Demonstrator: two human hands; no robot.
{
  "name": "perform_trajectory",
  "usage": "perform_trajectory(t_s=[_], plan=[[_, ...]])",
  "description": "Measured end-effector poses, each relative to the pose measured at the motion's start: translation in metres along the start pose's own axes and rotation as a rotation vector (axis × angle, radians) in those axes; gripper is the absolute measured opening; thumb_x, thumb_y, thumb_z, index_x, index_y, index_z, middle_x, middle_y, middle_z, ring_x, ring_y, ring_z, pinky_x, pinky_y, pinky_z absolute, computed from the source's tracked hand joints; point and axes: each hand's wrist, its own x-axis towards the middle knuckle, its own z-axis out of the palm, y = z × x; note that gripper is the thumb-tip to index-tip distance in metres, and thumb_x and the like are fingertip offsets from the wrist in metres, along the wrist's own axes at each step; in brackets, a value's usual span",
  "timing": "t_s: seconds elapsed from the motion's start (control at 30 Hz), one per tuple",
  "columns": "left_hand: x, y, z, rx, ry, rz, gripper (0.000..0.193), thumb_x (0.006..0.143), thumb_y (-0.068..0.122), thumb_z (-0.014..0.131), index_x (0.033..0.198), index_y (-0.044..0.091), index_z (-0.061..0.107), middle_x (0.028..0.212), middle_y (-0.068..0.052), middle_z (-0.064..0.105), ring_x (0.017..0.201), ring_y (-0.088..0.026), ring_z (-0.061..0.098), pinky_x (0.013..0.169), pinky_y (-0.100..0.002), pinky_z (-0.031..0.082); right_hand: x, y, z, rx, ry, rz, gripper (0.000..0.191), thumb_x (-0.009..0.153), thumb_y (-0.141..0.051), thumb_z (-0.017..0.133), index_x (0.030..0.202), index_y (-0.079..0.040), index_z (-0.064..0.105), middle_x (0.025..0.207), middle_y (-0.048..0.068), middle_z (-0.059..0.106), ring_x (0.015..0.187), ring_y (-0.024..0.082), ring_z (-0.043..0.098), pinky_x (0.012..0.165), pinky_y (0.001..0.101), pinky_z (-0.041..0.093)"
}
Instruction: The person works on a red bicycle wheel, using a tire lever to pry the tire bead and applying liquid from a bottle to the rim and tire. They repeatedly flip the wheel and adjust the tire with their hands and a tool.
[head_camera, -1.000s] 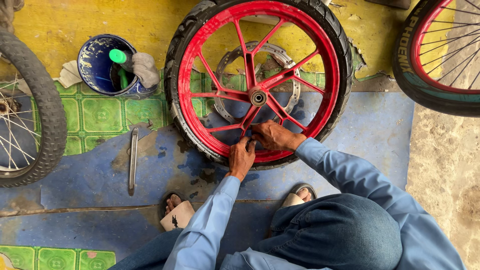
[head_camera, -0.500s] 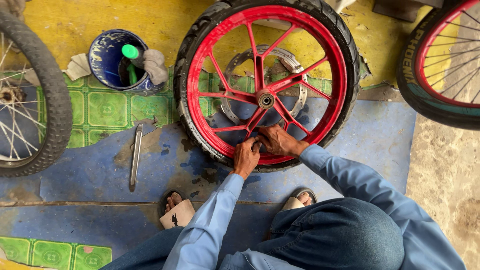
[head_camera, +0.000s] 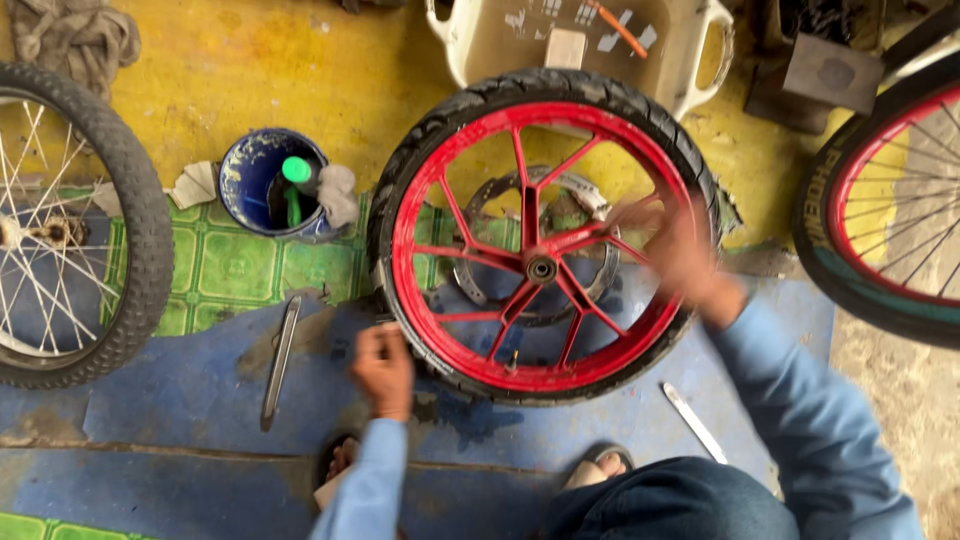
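- on the painted floor (head_camera: 300, 70), flat between the knees: red alloy wheel (head_camera: 540, 235) with black tyre, laid down so both sides of the rim could be reached.
- left hand (head_camera: 383, 368) at the near-left tyre edge, fingers curled and seemingly pinching something small; what exactly, cannot tell.
- right hand (head_camera: 680, 255) blurred over the right spokes, apparently spread; grip not readable.
- tyre lever (head_camera: 279, 360) left of the wheel, second lever (head_camera: 694, 422) near right, blue tin (head_camera: 270, 185) far left, all within arm's reach.

Red wheel rim (head_camera: 440, 330) looks like glossy painted metal, tyre (head_camera: 420, 150) is matt, knobbly rubber. Bare steel tyre lever (head_camera: 279, 360) is dull; the floor (head_camera: 150, 410) is scuffed, patchy paint.
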Motion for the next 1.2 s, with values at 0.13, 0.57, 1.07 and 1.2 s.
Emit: perform_trajectory(t_s=[0.13,0.57,1.07,1.2], plan=[[0.056,-0.046,-0.032,0.33,0.116,-0.15,0.027,0.094,0.034,0.075,0.101,0.008,0.075,0.084,-0.017,0.075,0.073,-0.033,0.072,0.07,-0.045,0.054,0.098,0.069,-0.096,-0.238,0.418,0.267,0.019,0.116,-0.009,0.049,0.111,0.007,0.058,0.102,0.015,0.071,0.084,0.022,0.068,0.075,0.0367,0.058],[0.066,0.006,-0.006,0.351,0.23,-0.054,0.048,0.102,0.038,0.065,0.13,0.0,0.059,0.117,-0.022,0.064,0.109,-0.039,0.061,0.095,-0.049,0.047,0.185,0.314,-0.072,-0.494,-0.342,0.456,0.032,0.108,-0.026,0.055,0.119,-0.004,0.076,0.113,0.019,0.078,0.103,0.028,0.072,0.096,0.045,0.056],[0.241,0.11,-0.024,0.502,0.003,0.277,0.061,0.084,0.004,0.066,0.143,0.001,0.051,0.133,-0.024,0.065,0.122,-0.039,0.063,0.106,-0.047,0.05,0.185,0.214,-0.097,-0.29,-0.112,0.447,0.03,0.109,-0.017,0.063,0.123,0.009,0.068,0.11,0.019,0.074,0.089,0.021,0.07,0.077,0.0325,0.057],[0.297,0.096,-0.014,0.773,-0.481,-0.128,0.046,0.091,0.026,0.072,0.129,0.001,0.061,0.125,-0.027,0.065,0.119,-0.045,0.062,0.099,-0.054,0.049,0.191,0.157,-0.111,-0.199,0.203,0.413,0.027,0.115,-0.015,0.064,0.122,0.011,0.068,0.107,0.017,0.074,0.088,0.019,0.073,0.075,0.0286,0.059]])
